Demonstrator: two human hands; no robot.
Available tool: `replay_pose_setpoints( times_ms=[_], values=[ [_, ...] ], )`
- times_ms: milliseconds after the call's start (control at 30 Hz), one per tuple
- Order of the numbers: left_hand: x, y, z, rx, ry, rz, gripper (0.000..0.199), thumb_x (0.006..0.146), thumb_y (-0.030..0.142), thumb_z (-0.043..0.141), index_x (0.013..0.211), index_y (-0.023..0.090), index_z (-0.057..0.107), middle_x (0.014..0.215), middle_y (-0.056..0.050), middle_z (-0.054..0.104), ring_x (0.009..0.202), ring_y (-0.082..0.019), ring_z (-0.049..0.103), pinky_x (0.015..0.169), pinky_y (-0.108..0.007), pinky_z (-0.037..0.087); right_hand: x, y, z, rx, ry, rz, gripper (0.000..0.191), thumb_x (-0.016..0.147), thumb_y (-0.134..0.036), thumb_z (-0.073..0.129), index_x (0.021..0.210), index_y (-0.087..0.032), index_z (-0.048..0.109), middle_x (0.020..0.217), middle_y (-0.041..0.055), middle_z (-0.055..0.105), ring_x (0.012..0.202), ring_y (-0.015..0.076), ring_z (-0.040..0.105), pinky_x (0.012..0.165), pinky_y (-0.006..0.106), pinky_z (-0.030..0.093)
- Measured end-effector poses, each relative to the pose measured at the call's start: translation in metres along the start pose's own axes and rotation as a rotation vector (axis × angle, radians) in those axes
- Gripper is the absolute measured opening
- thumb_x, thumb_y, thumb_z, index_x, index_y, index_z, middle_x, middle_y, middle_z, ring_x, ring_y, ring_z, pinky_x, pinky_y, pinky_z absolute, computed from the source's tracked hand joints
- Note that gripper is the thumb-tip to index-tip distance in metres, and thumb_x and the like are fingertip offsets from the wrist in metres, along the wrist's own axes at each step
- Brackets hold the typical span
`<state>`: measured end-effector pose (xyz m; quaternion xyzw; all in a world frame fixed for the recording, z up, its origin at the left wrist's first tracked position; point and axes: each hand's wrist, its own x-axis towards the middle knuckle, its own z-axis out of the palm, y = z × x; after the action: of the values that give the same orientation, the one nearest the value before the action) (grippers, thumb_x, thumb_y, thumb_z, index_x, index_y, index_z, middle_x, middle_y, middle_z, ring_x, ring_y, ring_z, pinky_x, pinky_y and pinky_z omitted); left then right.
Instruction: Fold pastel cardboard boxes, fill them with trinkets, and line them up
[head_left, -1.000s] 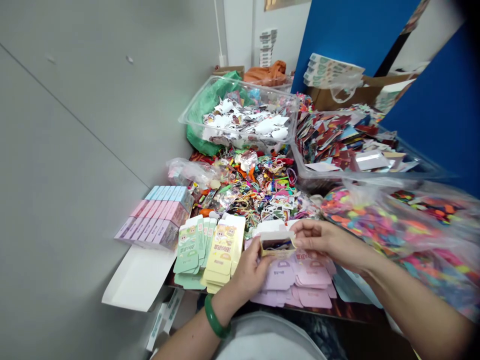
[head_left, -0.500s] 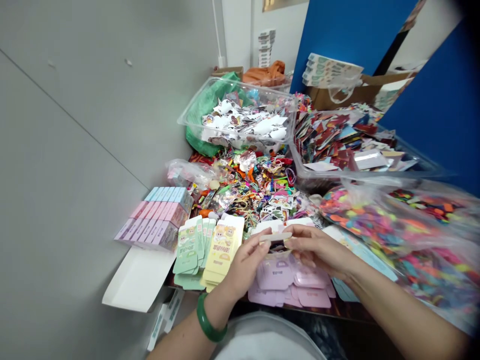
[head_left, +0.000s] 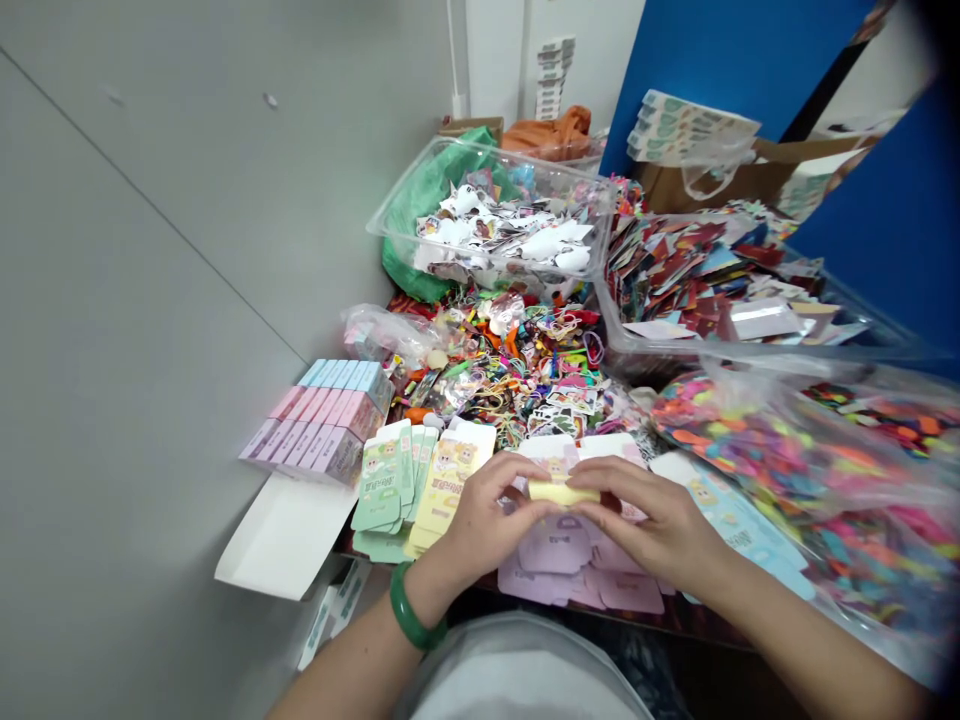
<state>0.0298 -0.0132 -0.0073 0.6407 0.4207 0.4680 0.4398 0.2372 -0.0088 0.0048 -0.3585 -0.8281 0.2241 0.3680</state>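
Observation:
Pinched at its two ends between my hands is a small yellow box, seen edge-on. My left hand, with a green bangle on the wrist, grips the left end. The fingers of my right hand close on the other end. Beneath the hands lie overlapping flat purple cartons and pink cartons. Yellow cartons are fanned just left of my left hand, with green cartons beyond them. Light blue cartons lie to the right, partly behind my right forearm.
Small colourful trinkets are heaped behind the cartons. Further back stand a clear bin of white cut-outs and another bin of cards. Plastic bags of bright pieces fill the right. Packed boxes sit left, by the grey wall.
The box has turned, so a yellow side shows where a pale edge and an opening with dark contents showed before. My fingers have shifted to its ends. The view has moved slightly.

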Motion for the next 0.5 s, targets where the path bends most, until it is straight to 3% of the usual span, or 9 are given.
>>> replay_pose_setpoints(
  times_ms=[133, 267, 367, 500],
  values=[
    [0.003, 0.003, 0.003, 0.028, 0.059, -0.049, 0.008, 0.075, 0.018, 0.076, 0.081, 0.018, 0.070, 0.084, -0.003, 0.066, 0.079, -0.015, 0.063, 0.061, -0.021, 0.049, 0.009, -0.003, -0.002, 0.062, -0.002, 0.058, 0.008, 0.090, -0.017, 0.060, 0.094, -0.021, 0.066, 0.086, 0.0031, 0.068, 0.079, 0.0136, 0.065, 0.068, 0.023, 0.052],
    [0.005, -0.002, 0.006, 0.040, 0.100, -0.001, 0.005, 0.076, 0.020, 0.076, 0.076, 0.018, 0.071, 0.076, -0.002, 0.066, 0.074, -0.015, 0.063, 0.062, -0.024, 0.051, 0.011, -0.001, -0.002, 0.069, 0.031, 0.024, 0.009, 0.089, -0.017, 0.061, 0.092, -0.021, 0.068, 0.087, 0.0039, 0.069, 0.081, 0.0144, 0.067, 0.070, 0.023, 0.054],
    [0.001, -0.007, 0.005, 0.125, 0.089, 0.149, 0.006, 0.078, 0.022, 0.075, 0.081, 0.018, 0.072, 0.081, -0.005, 0.067, 0.078, -0.016, 0.065, 0.068, -0.027, 0.055, 0.003, 0.004, 0.001, -0.032, 0.061, -0.059, 0.014, 0.089, -0.014, 0.059, 0.098, -0.021, 0.068, 0.095, 0.0073, 0.070, 0.088, 0.0162, 0.068, 0.075, 0.026, 0.056],
    [-0.010, -0.017, -0.002, 0.320, 0.023, 0.412, 0.015, 0.084, 0.023, 0.068, 0.099, 0.018, 0.070, 0.102, -0.012, 0.068, 0.093, -0.020, 0.067, 0.079, -0.033, 0.059, -0.012, 0.017, 0.003, -0.200, 0.025, -0.276, 0.027, 0.089, -0.011, 0.056, 0.114, -0.019, 0.065, 0.112, 0.0153, 0.067, 0.098, 0.0215, 0.066, 0.079, 0.033, 0.056]
  ],
)
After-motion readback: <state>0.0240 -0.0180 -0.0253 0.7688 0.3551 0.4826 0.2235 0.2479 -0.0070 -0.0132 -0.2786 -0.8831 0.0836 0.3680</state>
